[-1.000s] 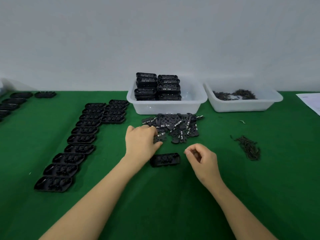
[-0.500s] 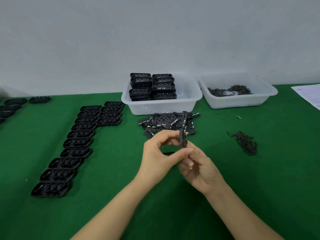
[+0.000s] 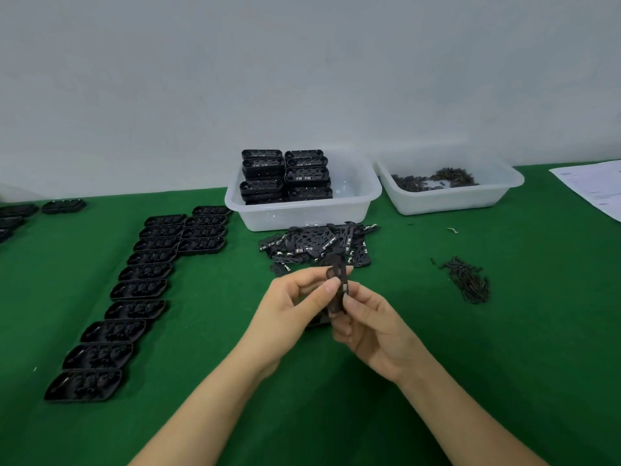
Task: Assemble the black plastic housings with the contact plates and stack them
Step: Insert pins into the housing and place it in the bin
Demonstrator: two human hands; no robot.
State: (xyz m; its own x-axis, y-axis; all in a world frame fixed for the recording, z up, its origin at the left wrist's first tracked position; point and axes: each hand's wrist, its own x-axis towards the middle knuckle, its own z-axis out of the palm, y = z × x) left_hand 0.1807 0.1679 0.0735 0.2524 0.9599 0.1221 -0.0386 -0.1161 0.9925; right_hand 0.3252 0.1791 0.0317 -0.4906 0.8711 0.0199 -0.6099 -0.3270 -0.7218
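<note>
Both hands meet above the green table and hold one dark contact plate [image 3: 339, 284] upright between them. My left hand [image 3: 289, 311] pinches its upper part with thumb and forefinger. My right hand [image 3: 369, 324] pinches its lower edge. Just beyond lies a pile of contact plates [image 3: 319, 243]. One black housing [image 3: 317, 320] lies on the cloth under my hands, mostly hidden. A row of open black housings [image 3: 141, 290] runs down the left side. Stacked housings [image 3: 285, 174] fill a white bin [image 3: 342, 210].
A second white bin [image 3: 450, 200] at the back right holds small dark parts. A loose heap of small dark pins [image 3: 468, 280] lies right of my hands. A paper sheet [image 3: 598, 186] sits at the far right edge. More housings [image 3: 20, 213] lie far left.
My left hand lifted a contact plate from the pile and both hands rose off the table to hold it together. The camera view shifted a little to the right.
</note>
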